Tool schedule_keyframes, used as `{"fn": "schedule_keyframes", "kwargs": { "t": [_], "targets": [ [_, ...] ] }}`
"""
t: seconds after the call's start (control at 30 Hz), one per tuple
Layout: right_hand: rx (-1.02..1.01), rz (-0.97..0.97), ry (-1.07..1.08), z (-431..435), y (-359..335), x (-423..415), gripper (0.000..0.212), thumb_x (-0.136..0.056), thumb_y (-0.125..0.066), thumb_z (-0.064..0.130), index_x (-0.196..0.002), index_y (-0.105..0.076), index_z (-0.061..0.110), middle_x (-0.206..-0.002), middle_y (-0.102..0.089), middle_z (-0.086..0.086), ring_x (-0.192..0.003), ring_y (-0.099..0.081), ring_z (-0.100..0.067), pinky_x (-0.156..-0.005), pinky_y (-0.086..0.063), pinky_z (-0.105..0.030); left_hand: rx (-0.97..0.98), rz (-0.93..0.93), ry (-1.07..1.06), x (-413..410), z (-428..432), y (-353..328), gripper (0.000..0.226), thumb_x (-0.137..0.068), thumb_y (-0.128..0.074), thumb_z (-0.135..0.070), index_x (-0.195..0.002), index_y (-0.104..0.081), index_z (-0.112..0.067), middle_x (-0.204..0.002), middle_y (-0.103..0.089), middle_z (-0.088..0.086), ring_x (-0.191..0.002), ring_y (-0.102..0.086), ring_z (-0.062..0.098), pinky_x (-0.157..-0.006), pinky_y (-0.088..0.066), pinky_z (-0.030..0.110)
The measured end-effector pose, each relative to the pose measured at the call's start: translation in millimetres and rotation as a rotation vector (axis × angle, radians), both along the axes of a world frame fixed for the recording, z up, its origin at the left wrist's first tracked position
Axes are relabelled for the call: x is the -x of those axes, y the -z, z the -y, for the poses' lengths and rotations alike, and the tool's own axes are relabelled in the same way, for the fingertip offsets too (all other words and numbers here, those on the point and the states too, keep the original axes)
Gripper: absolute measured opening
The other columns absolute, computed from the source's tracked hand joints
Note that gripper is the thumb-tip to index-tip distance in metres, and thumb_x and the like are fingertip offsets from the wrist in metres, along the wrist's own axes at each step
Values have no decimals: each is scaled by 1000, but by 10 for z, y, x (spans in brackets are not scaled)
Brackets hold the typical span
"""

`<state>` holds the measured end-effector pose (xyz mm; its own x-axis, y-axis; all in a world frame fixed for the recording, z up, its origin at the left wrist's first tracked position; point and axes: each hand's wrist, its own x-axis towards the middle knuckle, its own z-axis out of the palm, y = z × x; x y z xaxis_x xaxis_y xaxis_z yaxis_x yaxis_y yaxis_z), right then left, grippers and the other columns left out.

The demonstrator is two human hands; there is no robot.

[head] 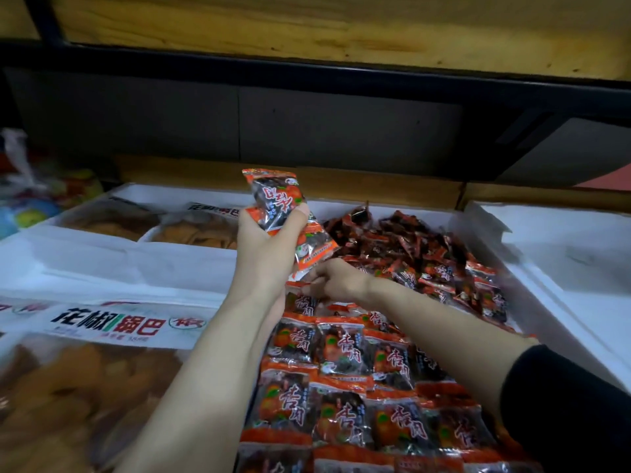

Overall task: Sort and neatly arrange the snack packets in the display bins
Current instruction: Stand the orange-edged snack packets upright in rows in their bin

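The snack packets (345, 356) are glossy, crinkled plastic film. The bin (546, 302) walls look matt and smooth. The shelf (307, 25) above is grainy wood, the sleeve (573, 404) matt cloth.

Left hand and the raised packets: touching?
Touching. Head view shows the left hand gripping the raised packets, thumb pressed across their front, no gap.
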<state>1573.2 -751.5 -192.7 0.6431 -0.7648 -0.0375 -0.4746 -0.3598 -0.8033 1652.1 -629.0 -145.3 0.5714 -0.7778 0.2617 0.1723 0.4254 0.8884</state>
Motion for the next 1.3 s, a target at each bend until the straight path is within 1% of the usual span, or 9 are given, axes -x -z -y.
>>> {"fn": "schedule_keyframes", "kwargs": {
  "t": [0.13, 0.27, 0.37, 0.47, 0.63, 0.9, 1.0, 1.1, 1.3],
  "targets": [
    [10, -7, -6, -25, 22, -23, 12, -91, -60, 10, -97, -65, 1, -67, -53, 3, -61, -53, -12, -56, -50, -19, -17, 22, 15, 29, 1, 7, 35, -88, -68, -23, -116, -47, -18, -106, -65, 4, -88, -68, 14, -76, -56, 31],
    [125, -15, 35, -4, -4, 29, 2, -91, -58, 6, -90, -58, 7, -81, -58, -4, -69, -51, -11, -59, -43, -16, -53, 30, 55, 36, 1, 32, 35, -88, -68, -23, -116, -47, -18, -105, -65, 5, -87, -68, 16, -71, -55, 30],
    [222, 278, 226, -85, -228, 163, 17, -99, -44, 13, -103, -58, 4, -79, -58, -4, -66, -52, -13, -58, -44, -22, -77, 37, 109, 36, 11, 57, 34, -87, -69, -20, -115, -49, -18, -106, -67, 6, -88, -68, 17, -72, -55, 32],
    [17, 648, 200, -280, -522, 378, 35, -102, -34, 29, -114, -57, 4, -83, -62, -4, -66, -59, -9, -61, -52, -16, -118, 83, 145, 16, 27, 103, 41, -82, -75, -18, -116, -53, -15, -106, -70, 7, -90, -70, 21, -77, -58, 37],
    [57, 366, 42, -531, -651, 600, 36, -92, -57, 31, -122, -58, 10, -93, -65, -5, -79, -61, -11, -72, -51, -20, -250, 235, 281, 36, 4, 162, 38, -74, -79, -6, -108, -63, -16, -100, -74, 8, -90, -71, 24, -84, -56, 41],
    [-75, 451, 96, -491, -690, 734, 21, -82, -70, 17, -98, -60, 8, -75, -67, -2, -66, -61, -12, -67, -51, -23, -288, 244, 293, 57, -19, 160, 34, -75, -79, -8, -106, -66, -15, -94, -75, 6, -88, -72, 24, -87, -56, 45],
    [-93, 435, 70, -472, -712, 811, 28, -76, -72, 16, -99, -59, 8, -88, -69, -13, -77, -62, -21, -70, -54, -25, -266, 178, 235, 58, -21, 153, 38, -73, -81, -9, -107, -64, -14, -94, -75, 7, -85, -72, 24, -84, -57, 43],
    [-1, 221, -19, -472, -755, 935, 36, -74, -72, 24, -106, -62, 13, -103, -69, -14, -91, -65, -23, -86, -53, -28, -242, 154, 173, 55, -14, 155, 46, -72, -82, -9, -110, -58, -13, -99, -73, 8, -85, -71, 23, -79, -57, 40],
    [60, -92, -225, -427, -805, 1100, 18, -80, -70, 17, -97, -69, 10, -99, -71, -6, -94, -66, -19, -85, -51, -23, -218, 291, 129, 97, -49, 127, 48, -68, -85, -9, -102, -54, -23, -103, -68, 2, -95, -66, 19, -86, -54, 39]
  ]
}}
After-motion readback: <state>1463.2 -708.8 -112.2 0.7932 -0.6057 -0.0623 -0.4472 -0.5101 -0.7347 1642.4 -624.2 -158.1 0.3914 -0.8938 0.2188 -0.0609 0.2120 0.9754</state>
